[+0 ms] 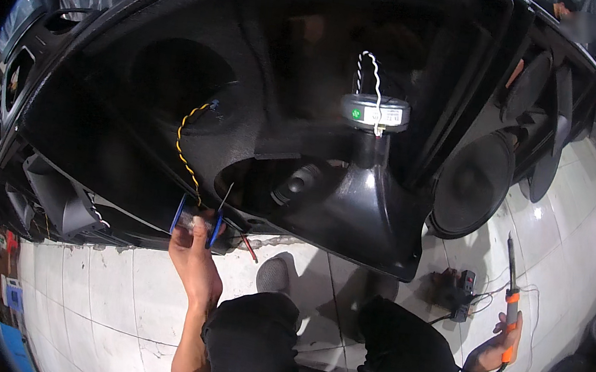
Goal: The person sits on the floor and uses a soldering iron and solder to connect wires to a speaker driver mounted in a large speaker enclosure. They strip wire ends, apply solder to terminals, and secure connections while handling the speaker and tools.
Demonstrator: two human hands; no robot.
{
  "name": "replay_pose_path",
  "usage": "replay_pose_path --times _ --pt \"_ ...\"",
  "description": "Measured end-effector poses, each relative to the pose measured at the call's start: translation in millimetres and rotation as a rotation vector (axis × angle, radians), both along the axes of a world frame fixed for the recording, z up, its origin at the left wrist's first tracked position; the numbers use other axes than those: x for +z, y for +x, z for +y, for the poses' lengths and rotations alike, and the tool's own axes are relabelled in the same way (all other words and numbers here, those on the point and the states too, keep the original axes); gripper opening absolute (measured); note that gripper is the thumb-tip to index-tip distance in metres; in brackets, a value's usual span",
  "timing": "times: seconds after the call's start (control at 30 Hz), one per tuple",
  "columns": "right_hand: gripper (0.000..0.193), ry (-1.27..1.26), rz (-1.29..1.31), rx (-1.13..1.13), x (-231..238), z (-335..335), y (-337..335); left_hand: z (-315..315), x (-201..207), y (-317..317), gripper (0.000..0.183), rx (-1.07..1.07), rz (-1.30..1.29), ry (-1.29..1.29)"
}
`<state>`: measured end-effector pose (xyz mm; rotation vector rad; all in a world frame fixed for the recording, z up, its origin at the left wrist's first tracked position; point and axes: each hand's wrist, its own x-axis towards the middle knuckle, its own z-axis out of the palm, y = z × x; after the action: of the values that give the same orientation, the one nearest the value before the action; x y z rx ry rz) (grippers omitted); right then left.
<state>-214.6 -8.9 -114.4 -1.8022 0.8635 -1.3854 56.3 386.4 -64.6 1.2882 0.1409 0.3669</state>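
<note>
My left hand point(193, 262) is closed around a spool of solder wire point(189, 220) with blue flanges. A thin end of solder sticks up from the spool. Twisted yellow-and-black wires point(180, 143) hang from a dark speaker cabinet point(285, 50) and reach down to the spool; whether they touch it I cannot tell. At the right, away from the cabinet, my right hand point(493, 350) grips a soldering iron point(512, 310) with an orange and grey handle, its tip pointing up. The cord runs off below that hand.
A black horn point(378, 203) with a round driver point(375, 114) and twisted black-and-white wires sits at the cabinet. Round speakers point(473, 184) stand to the right. A power strip point(461, 295) with cables lies on the white tiled floor point(107, 289). Red and black wires point(249, 247) poke out near the spool.
</note>
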Motion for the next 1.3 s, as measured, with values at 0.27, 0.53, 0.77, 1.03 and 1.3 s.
replay_pose_path --times 0.27,0.53,0.77,1.03,1.3 --pt "0.028 0.227 0.099 -0.130 -33.8 -1.9 -29.6 83.8 -177.2 -5.3 0.043 -0.108 0.698 -0.703" --pt "0.030 0.272 0.327 -0.198 -67.8 -17.7 -61.2 80.7 -208.5 -7.1 0.041 -0.089 0.828 -0.681" --pt "0.030 0.392 0.531 -0.060 -103.2 -23.6 -41.1 85.7 -212.0 -8.7 0.039 -0.074 0.836 -0.629" --pt "0.043 -0.185 0.808 0.281 -173.9 -39.8 -32.5 91.4 -216.3 -25.9 0.037 0.015 0.786 -0.661" --pt "0.060 -0.335 1.141 0.394 -183.8 -37.5 -47.6 102.4 -226.8 -48.8 0.035 0.139 0.767 -0.690"
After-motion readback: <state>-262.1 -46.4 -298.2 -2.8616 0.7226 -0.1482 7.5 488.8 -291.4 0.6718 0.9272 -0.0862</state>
